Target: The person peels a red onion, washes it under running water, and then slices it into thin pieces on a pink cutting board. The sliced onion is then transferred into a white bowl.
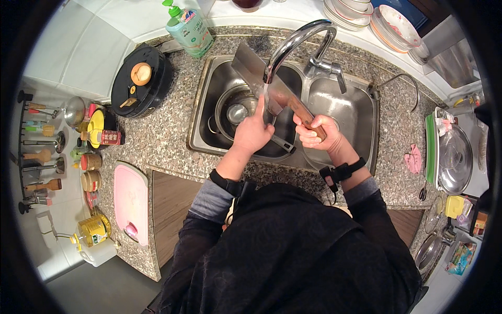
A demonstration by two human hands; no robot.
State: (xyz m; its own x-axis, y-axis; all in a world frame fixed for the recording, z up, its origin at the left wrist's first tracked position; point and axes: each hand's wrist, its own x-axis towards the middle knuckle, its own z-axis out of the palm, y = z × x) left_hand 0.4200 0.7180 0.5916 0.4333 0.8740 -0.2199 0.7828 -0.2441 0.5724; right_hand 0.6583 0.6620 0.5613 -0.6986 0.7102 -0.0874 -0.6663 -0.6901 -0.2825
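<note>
My right hand (319, 132) grips the wooden handle of a cleaver (251, 64), whose broad metal blade slants up to the left over the left sink basin (219, 74). Water runs from the curved chrome faucet (290, 37) onto the blade. My left hand (253, 131) has its index finger extended to the blade near the stream; the other fingers are curled and hold nothing visible. Beneath the hands, a metal pot (223, 104) sits in the left basin with a round shiny object inside. A utensil handle (283, 144) lies close to the pot.
The right basin (353, 106) adjoins. A green soap pump bottle (190, 33) stands behind the sink. A black round appliance (157, 88) and a pink cutting board (131, 196) are on the left. Stacked dishes (396, 27) line the back ledge. A pink cloth (413, 159) lies at right.
</note>
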